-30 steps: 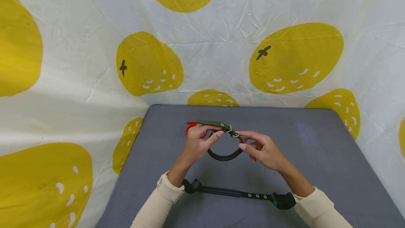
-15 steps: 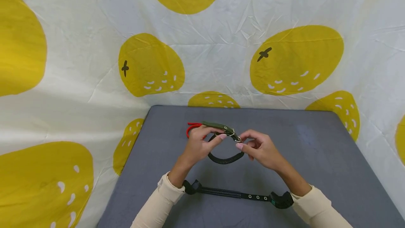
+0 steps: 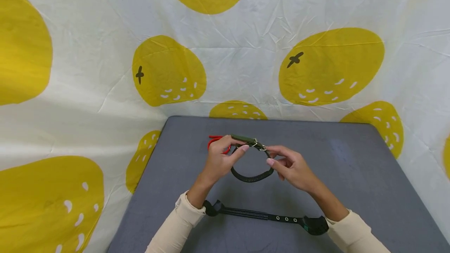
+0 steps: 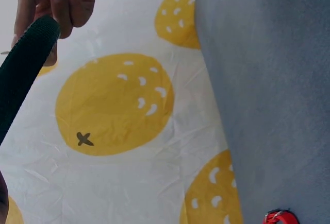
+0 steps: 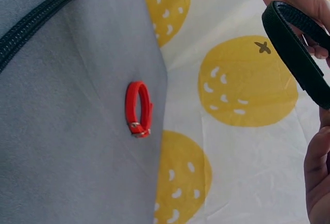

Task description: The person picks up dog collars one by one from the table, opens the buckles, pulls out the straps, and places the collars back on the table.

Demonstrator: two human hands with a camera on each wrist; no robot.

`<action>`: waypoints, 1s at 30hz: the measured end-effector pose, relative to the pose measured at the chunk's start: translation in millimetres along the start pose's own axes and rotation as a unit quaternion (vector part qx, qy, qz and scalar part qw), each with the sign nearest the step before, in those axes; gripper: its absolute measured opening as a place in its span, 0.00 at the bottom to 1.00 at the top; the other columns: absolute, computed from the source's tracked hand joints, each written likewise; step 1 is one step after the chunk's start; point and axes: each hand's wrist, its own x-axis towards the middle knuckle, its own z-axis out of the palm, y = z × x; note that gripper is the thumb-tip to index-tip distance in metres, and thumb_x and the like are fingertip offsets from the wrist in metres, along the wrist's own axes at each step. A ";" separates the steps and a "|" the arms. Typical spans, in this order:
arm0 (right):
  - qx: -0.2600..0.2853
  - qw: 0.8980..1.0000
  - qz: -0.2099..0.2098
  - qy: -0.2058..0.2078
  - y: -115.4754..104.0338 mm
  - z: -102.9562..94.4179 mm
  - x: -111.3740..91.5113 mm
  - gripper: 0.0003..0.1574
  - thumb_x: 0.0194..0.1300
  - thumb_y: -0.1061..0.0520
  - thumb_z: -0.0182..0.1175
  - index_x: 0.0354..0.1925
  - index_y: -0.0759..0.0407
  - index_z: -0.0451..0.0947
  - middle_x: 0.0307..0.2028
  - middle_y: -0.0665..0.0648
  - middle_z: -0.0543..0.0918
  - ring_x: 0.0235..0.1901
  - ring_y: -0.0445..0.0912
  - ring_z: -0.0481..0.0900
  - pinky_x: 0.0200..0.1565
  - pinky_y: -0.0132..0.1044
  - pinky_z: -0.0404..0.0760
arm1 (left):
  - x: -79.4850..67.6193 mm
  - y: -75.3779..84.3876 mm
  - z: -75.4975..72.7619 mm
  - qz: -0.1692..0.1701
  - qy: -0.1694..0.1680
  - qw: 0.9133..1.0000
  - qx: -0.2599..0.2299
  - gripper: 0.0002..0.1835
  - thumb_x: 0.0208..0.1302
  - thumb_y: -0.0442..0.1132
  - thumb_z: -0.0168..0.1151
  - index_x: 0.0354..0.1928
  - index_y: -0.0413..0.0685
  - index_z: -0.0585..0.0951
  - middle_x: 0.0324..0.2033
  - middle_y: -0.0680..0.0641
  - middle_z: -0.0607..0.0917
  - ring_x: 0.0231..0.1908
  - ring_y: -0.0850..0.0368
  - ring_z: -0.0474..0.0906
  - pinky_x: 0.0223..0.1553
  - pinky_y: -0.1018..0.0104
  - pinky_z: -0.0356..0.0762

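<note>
A dark green dog collar [image 3: 251,179] is raised above the table, bent into a loop with its buckle and metal ring at the top. My left hand [image 3: 219,159] grips it just left of the buckle, thumb below and fingers behind the strap. Beside the metal ring, my right hand [image 3: 291,167] pinches the strap between thumb and index finger. The collar's broad padded band [image 5: 291,44] shows large in the right wrist view. In the left wrist view, the band [image 4: 28,64] covers part of my right hand [image 4: 62,2].
Behind my left hand, a red collar [image 5: 138,108] lies buckled on the grey table [image 3: 316,139]. A dark collar with eyelets [image 3: 246,213] lies stretched out nearer me, below my forearms. A cloth wall with yellow fruit print [image 3: 242,73] stands behind the table.
The collar's free end has shifted right, with less of it showing past my left fingers. My right hand dipped inward slightly, then moved back out; both hands keep hold.
</note>
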 end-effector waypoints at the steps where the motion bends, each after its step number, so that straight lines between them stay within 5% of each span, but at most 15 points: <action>1: 0.003 1.000 0.003 -0.002 1.2 0.2 -0.9 0.22 0.68 0.72 0.58 0.58 0.62 0.76 0.38 0.62 0.77 0.11 0.43 0.68 0.15 0.34 0.72 | 0.0 -0.1 0.2 -0.002 -0.003 1.000 0.001 0.11 0.56 0.27 0.72 0.42 0.43 0.87 0.36 0.45 0.89 0.25 0.60 0.69 0.26 0.69 0.65; 6: 0.018 1.000 0.016 -0.002 3.8 3.3 -2.7 0.20 0.68 0.74 0.57 0.56 0.64 0.76 0.41 0.58 0.81 0.12 0.47 0.70 0.17 0.36 0.75 | 0.3 0.1 1.2 -0.013 -0.029 0.999 -0.009 0.10 0.57 0.28 0.73 0.42 0.43 0.87 0.38 0.45 0.89 0.35 0.59 0.82 0.32 0.70 0.75; 13: 0.037 0.999 0.009 0.019 -2.2 5.8 3.3 0.11 0.67 0.74 0.57 0.48 0.70 0.77 0.36 0.49 0.80 0.12 0.44 0.70 0.16 0.35 0.73 | -0.9 1.8 3.4 -0.039 -0.074 0.996 -0.033 0.11 0.58 0.29 0.72 0.43 0.45 0.86 0.40 0.46 0.88 0.40 0.57 0.84 0.39 0.66 0.82; 23: 0.053 0.998 -0.028 0.000 -0.6 4.0 3.7 0.18 0.68 0.76 0.53 0.53 0.68 0.76 0.37 0.51 0.76 0.11 0.40 0.68 0.14 0.35 0.71 | -1.6 1.2 1.4 -0.070 -0.055 0.995 -0.050 0.08 0.60 0.32 0.72 0.41 0.44 0.86 0.37 0.45 0.90 0.37 0.58 0.84 0.39 0.63 0.82; 30: 0.077 0.997 -0.013 -0.017 -1.0 2.0 5.3 0.17 0.68 0.76 0.52 0.54 0.74 0.75 0.41 0.50 0.83 0.12 0.43 0.69 0.15 0.37 0.73 | -2.7 3.4 -0.4 -0.107 -0.049 0.991 -0.057 0.15 0.58 0.31 0.73 0.46 0.43 0.80 0.38 0.44 0.89 0.37 0.57 0.83 0.43 0.64 0.82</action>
